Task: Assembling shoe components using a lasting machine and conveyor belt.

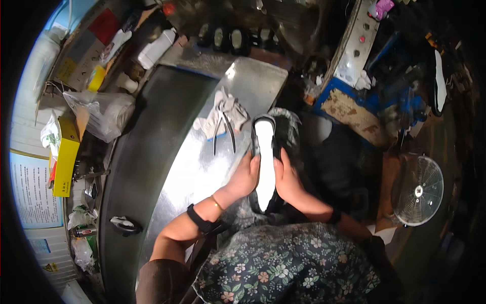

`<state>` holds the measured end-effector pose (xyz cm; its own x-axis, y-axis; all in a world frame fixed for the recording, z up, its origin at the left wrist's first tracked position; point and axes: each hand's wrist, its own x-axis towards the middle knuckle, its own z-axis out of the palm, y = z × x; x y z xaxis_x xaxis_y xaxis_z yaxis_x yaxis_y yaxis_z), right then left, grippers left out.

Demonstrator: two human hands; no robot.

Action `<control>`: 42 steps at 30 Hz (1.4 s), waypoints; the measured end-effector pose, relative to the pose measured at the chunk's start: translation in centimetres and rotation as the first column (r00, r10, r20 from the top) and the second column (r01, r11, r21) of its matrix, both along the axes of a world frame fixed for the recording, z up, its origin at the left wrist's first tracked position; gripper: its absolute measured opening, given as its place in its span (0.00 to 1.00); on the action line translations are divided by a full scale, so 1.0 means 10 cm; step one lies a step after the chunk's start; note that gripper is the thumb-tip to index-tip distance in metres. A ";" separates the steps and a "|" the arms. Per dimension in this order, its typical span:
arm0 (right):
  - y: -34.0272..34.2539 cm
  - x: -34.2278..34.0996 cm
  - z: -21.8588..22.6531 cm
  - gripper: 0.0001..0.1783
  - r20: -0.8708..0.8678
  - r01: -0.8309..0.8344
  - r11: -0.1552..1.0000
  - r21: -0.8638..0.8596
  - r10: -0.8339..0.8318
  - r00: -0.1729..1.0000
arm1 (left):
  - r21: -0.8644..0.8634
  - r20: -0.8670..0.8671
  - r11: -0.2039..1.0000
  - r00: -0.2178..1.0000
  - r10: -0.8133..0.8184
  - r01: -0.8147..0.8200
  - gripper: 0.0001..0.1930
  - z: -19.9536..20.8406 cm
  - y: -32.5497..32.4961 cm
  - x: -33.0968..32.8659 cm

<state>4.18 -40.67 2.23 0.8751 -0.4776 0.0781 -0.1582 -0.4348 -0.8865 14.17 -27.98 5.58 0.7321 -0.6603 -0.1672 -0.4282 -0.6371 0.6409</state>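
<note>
A dark shoe (pixel 265 162) with a bright white underside facing up lies lengthwise in front of me, one end pointing away and the narrower end toward my body. My left hand (pixel 246 175) is closed along its left side. Pressed to the opposite side is my right hand (pixel 287 177), thumb and fingers along the edge. Beyond my left hand, a pair of pliers (pixel 221 110) with dark handles rests on a crumpled light work glove (pixel 237 115). Both lie on the shiny metal tabletop (pixel 185 169). A floral apron (pixel 283 258) covers my lap.
Left of the tabletop runs a dark conveyor belt (pixel 147 137), carrying a small dark-and-white shoe (pixel 125 224). A yellow box (pixel 67 157) and a plastic bag (pixel 109 114) sit further left. Several shoes (pixel 236 40) stand at the back; a round fan (pixel 419 191) is at right.
</note>
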 end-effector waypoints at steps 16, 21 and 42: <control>-0.82 0.15 0.57 0.31 0.053 -0.301 0.781 0.547 0.327 0.944 | -0.468 -0.812 0.658 0.581 -0.058 -0.590 0.30 0.50 0.33 -0.30; -2.71 0.02 1.40 0.13 0.175 0.043 0.950 -0.309 0.013 0.984 | -0.185 -0.323 0.772 0.780 0.536 -0.608 0.47 0.39 0.87 -0.12; -3.77 -0.94 1.98 0.45 0.527 0.622 0.580 -0.525 -0.352 0.773 | -0.525 -0.064 0.851 0.997 -0.049 0.008 0.17 0.59 0.02 -0.24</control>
